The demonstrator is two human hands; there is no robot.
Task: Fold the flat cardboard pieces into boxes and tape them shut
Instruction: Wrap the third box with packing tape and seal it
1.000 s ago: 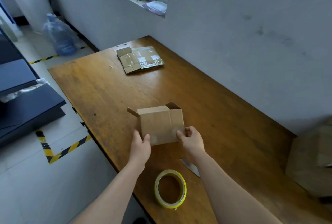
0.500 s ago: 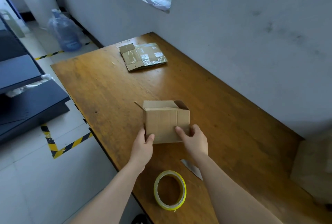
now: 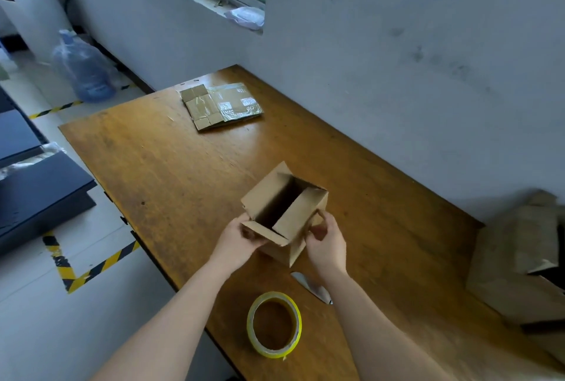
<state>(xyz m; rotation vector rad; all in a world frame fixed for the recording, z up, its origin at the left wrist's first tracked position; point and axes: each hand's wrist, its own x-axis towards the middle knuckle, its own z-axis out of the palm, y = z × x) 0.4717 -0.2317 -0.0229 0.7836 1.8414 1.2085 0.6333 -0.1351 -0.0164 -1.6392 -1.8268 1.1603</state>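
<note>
A small brown cardboard box [image 3: 269,200] is held above the wooden table [image 3: 171,172], opened into a tube with its open end turned up toward me and its flaps spread. My left hand [image 3: 237,241] grips the box's near left flap. My right hand [image 3: 327,238] holds the near right corner, thumb on a side flap. A yellow-rimmed roll of tape [image 3: 274,324] lies flat on the table near the front edge, below my hands. A stack of flat cardboard pieces [image 3: 220,105], partly covered in clear tape, lies at the table's far end.
A knife blade [image 3: 310,286] lies on the table just right of the tape roll. Crumpled brown cardboard boxes [image 3: 519,261] sit at the right edge. The grey wall runs along the table's right side. A water jug [image 3: 84,70] stands on the floor, far left.
The box has been tipped over toward me, so its open end and inside now show. Both hands shifted from its front face to its near flaps.
</note>
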